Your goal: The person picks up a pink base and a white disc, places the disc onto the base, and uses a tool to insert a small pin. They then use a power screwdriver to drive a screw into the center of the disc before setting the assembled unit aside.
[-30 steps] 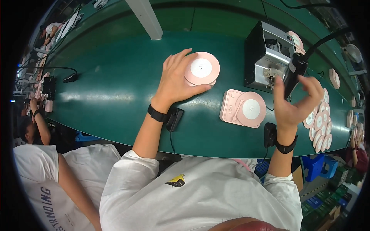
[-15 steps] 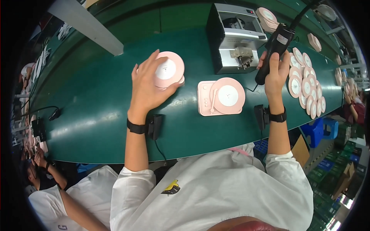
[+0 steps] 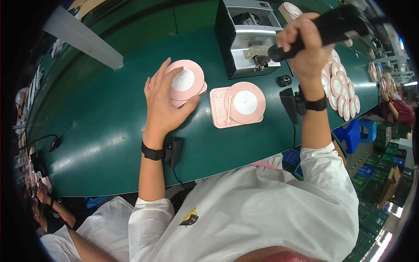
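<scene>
My right hand (image 3: pixel 310 50) is wrapped round a black electric screwdriver (image 3: pixel 331 30), held up above the table and blurred at its far end. At the left, my left hand (image 3: pixel 163 98) has its thumb and index finger on a pink toy record player (image 3: pixel 192 87) with a white-centred disc, which partly hides its base. Between my hands lies a second pink record player (image 3: pixel 221 107). Its disc, tone arm and small round knobs face up, and neither hand touches it.
A black and silver screw feeder (image 3: pixel 251 41) stands behind the second record player, with a small round black part (image 3: pixel 285 80) by its corner. Many pink discs (image 3: pixel 338 89) lie at the right. A grey post (image 3: pixel 87 39) rises at the far left. Other people sit along the table.
My right hand has lifted the screwdriver and tilted it toward level, uncovering the small black part. My left hand stays at its record player, which has turned slightly. The whole view has shifted.
</scene>
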Demonstrator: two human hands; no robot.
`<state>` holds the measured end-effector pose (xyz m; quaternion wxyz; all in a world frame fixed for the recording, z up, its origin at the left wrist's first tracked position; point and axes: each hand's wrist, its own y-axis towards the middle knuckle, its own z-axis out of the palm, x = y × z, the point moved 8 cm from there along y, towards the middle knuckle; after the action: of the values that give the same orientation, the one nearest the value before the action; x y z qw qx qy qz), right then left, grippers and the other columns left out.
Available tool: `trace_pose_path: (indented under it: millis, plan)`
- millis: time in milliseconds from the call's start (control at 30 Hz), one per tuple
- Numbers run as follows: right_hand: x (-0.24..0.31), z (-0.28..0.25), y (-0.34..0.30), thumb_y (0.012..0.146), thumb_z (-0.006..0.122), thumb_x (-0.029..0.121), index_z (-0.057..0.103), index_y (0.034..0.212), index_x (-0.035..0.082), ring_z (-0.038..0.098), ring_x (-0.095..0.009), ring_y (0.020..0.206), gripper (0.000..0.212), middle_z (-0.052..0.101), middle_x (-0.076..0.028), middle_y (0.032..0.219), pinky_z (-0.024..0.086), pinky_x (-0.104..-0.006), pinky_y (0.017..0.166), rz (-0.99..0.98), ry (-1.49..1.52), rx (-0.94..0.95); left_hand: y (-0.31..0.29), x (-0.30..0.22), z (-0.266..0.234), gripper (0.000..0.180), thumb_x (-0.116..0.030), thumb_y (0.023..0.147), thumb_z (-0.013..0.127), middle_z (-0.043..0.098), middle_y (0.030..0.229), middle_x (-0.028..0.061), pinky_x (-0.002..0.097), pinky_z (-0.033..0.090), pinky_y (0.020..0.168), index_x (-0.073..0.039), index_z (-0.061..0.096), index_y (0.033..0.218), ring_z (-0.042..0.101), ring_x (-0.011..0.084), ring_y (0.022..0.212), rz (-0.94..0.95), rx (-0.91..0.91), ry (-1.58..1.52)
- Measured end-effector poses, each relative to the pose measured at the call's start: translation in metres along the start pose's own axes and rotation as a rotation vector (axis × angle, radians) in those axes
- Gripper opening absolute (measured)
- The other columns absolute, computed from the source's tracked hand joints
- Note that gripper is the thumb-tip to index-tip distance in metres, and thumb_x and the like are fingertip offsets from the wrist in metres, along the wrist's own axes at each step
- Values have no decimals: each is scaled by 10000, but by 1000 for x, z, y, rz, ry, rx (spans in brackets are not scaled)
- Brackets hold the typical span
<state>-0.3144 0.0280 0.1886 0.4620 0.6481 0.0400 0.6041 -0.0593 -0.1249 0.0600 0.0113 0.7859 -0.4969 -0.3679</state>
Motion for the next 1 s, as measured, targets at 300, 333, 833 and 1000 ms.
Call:
trace_pose_path:
  millis: [300,333,833,1000]
  plan:
    - [-14,9,-8,1005,555,197,528,933,21,472,-180,522,192,514,-101,686,461,-374,575,155,-7,38,-8,-4,-4,760,-353,688,871,509,1489,201,540,338,1112,-84,593,1342,494,397,1340,11,-137,74]
    - [-13,15,-9,1005,553,194,526,931,23,465,-176,519,187,509,-97,682,459,-372,572,178,20,61,-10,-2,-4,771,-380,691,881,509,1491,199,534,343,1110,-86,594,1343,496,396,1335,-10,-147,57]
    - [-68,169,-6,984,678,192,551,870,11,520,-147,479,249,549,-49,657,455,-292,485,313,217,194,-14,9,0,722,-406,701,891,582,1415,175,493,371,1102,-25,634,1257,514,374,1306,12,-216,-2]
    - [-78,171,-6,971,688,168,564,816,1,524,-151,465,259,549,-58,619,458,-291,480,327,186,166,-15,8,-1,709,-394,689,897,584,1412,168,489,367,1108,-27,646,1242,520,357,1303,3,-222,-16]
